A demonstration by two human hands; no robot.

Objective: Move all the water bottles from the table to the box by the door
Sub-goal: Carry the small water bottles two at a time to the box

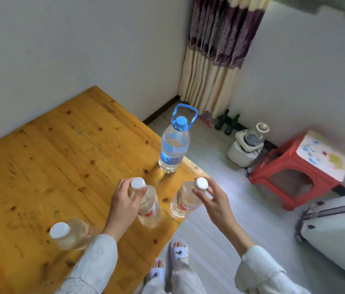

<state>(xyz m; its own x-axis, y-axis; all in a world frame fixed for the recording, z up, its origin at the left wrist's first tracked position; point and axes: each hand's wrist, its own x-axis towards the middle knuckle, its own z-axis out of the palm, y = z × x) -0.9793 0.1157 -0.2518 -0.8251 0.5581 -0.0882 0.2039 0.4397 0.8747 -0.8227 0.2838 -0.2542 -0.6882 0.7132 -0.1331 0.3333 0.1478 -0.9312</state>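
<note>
A wooden desk (46, 149) filled the left of the view, set against a white wall. Nearest the left, a white-capped bottle (69, 235) stood on the desk close to its near edge, untouched. Next to it, the left hand (125, 204) gripped the neck of a second bottle (148, 205), fingers (139, 193) curled round it just under the cap, the bottle upright on the desk. Behind these, near the desk's far right edge, stood a big bottle (172, 149) with a blue cap and a blue carry handle. To the right, the right hand (214, 201) pinched the cap of a third bottle (185, 200) between thumb and fingers, the outer fingers spread; that bottle sat tilted at the desk's right edge. Whether its base touched the wood could not be told. Further right on the floor were a white appliance (245, 147), a red stool (298, 168) and a pale suitcase (336, 230). A striped curtain (218, 52) hung in the corner.
</note>
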